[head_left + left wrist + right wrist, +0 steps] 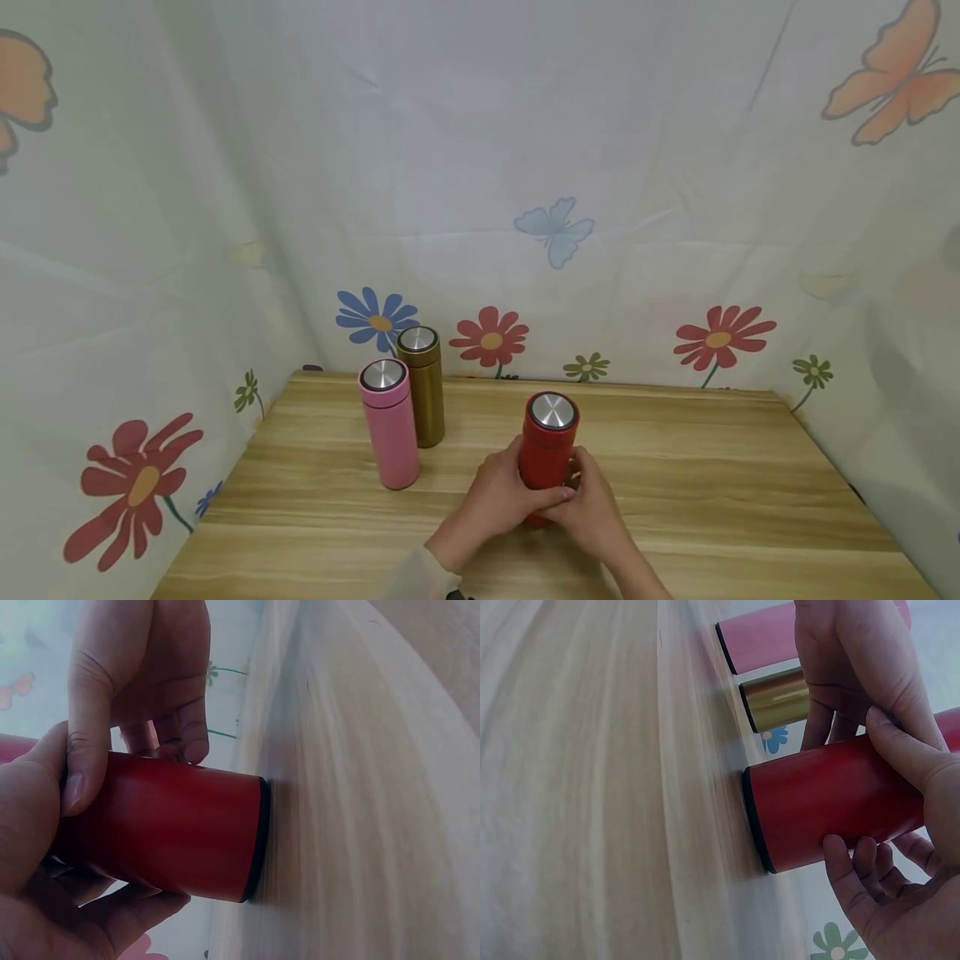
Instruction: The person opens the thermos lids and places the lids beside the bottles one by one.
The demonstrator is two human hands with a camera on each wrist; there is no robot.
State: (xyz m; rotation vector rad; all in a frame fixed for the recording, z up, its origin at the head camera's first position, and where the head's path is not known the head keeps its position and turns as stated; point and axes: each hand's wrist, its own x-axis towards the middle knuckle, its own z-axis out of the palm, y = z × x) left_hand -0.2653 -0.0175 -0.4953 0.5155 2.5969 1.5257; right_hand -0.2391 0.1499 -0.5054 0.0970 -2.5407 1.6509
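Note:
A red thermos bottle (pixel 543 467) with a silver-topped lid stands upright before me, its black base right at the wooden table (pixel 315 533). From its left side my left hand (pixel 497 498) grips the body, the thumb laid across the front. On the opposite side my right hand (pixel 594 510) holds it too, and the two thumbs cross in front. In the right wrist view, fingers of the right hand (pixel 892 900) curl round the red wall (pixel 832 802). The left wrist view shows the bottle's lower part (pixel 195 825) between both hands.
To the left stand a pink thermos bottle (pixel 393 437) and, just behind it, a gold thermos bottle (pixel 427 400), both upright with lids on. A pale curtain (pixel 465 150) printed with flowers and butterflies encloses the table at the back and sides.

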